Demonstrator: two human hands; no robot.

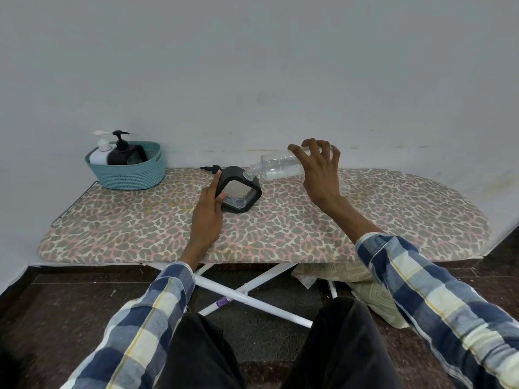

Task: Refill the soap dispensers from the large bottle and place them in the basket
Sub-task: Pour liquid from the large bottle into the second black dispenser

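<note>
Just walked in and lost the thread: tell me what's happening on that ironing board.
A person is refilling a black dispenser: the left hand steadies it on the board while the right hand tips the clear bottle into its opening. Its pump lies behind it. Two dispensers already stand in the teal basket.

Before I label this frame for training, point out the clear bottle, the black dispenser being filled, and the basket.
clear bottle (276,167): head view, on its transparent body.
black dispenser (241,193): head view, on its clear front panel.
basket (132,175): head view, on its teal outer wall.
</note>
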